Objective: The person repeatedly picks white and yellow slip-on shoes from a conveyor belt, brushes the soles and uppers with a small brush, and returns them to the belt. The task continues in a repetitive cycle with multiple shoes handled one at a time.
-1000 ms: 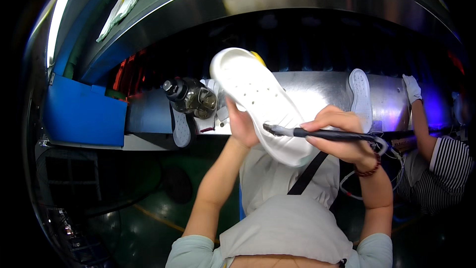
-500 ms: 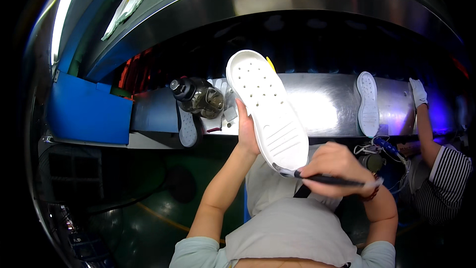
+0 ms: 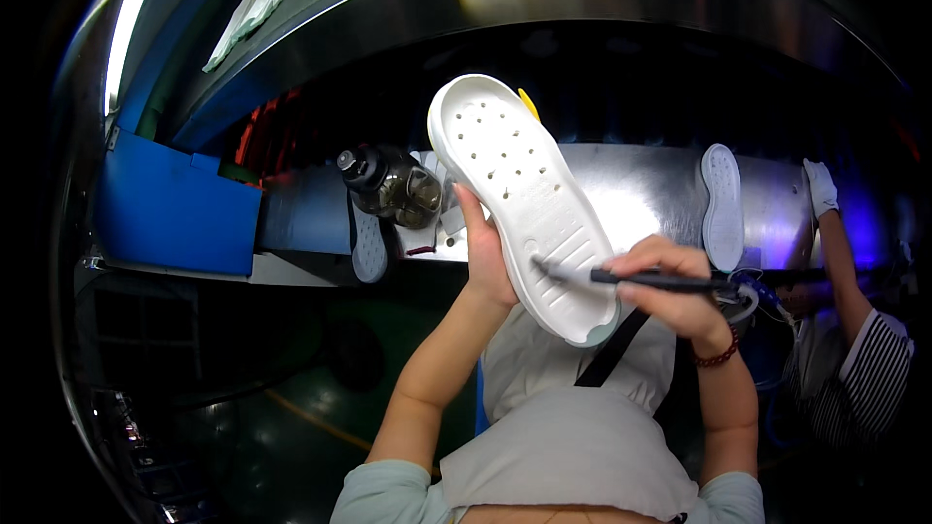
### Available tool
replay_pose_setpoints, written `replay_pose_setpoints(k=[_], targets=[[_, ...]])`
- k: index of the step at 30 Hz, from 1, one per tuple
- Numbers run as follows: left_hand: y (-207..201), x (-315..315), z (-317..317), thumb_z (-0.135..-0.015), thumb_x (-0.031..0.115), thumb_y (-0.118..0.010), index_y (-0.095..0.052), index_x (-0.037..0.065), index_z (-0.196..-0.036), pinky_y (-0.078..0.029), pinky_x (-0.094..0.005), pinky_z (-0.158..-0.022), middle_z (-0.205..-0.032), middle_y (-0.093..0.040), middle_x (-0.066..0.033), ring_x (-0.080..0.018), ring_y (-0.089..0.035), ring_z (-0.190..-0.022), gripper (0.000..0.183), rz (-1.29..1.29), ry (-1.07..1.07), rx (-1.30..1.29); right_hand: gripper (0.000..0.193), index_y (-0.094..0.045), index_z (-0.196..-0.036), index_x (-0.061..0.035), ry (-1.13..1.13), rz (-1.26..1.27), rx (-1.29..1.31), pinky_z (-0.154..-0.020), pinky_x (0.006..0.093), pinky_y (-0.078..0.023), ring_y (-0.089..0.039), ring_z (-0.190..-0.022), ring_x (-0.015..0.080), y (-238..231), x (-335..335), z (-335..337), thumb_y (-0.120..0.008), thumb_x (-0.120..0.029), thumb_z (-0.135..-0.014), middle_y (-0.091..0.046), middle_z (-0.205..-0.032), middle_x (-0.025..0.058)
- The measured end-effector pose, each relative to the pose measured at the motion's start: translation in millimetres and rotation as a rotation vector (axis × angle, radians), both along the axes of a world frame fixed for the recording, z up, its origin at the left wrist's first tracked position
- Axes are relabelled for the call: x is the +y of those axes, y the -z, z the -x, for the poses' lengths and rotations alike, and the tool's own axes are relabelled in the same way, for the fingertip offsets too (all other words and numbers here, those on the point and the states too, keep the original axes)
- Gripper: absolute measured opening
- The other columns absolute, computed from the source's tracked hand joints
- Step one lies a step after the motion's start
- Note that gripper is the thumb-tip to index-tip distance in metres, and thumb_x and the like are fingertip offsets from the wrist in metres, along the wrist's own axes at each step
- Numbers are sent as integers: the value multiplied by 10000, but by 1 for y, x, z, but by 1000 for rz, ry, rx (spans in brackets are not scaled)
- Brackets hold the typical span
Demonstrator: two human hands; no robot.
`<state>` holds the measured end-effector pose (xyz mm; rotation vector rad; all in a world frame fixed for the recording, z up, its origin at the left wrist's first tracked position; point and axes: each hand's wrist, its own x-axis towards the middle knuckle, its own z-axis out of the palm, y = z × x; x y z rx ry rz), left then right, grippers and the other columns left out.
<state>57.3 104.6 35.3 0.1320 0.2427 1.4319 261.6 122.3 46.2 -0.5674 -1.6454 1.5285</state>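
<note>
Dark green floor (image 3: 257,456), yellow floor line (image 3: 316,422), shiny metal bench (image 3: 660,189), blue cabinet (image 3: 175,209) at left, bright tube light (image 3: 129,24)

Head cam. view, L of pair | txt: none legible | lbls./brands: none legible | nos.: none legible | signs: none legible

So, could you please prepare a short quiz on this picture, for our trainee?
1. Which of the wearer's hands holds the black tool?
2. True or false: the bottle is to the left of the held sole.
3. What colour is the co-worker's glove? A) blue B) white C) black

Key: 1. the right hand; 2. true; 3. B.
</note>
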Motion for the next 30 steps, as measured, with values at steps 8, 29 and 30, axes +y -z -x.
replay_pose_setpoints(k=[8, 29, 30], targets=[[-14, 5, -4, -760, 664, -201, -298, 82, -1243, -460, -370, -821, -1145, -461, -115, -224, -509, -1006, 763, 65, -76, 258, 191, -597, -863, 14, -19, 337, 132, -713, 221, -462, -583, -768, 150, 17, 5, -11, -622, 28, -675, -606, -852, 117], [-18, 4, -5, -845, 531, -216, -258, 21, -1256, -399, -374, -892, -1185, -419, -160, -250, -452, -1078, 657, -76, -47, 169, 141, -515, -885, 13, -103, 844, 579, -812, 387, -464, -556, -909, 268, 37, -12, -1, -542, 10, -747, -558, -958, 205], [-15, -3, -7, -864, 484, -215, -249, 12, -1259, -386, -375, -905, -1193, -411, -165, -254, -440, -1089, 616, -131, -41, 149, 142, -516, -886, 12, -109, 845, 590, -809, 389, -466, -556, -910, 269, 35, -13, 0, -541, 12, -747, -558, -958, 205]])
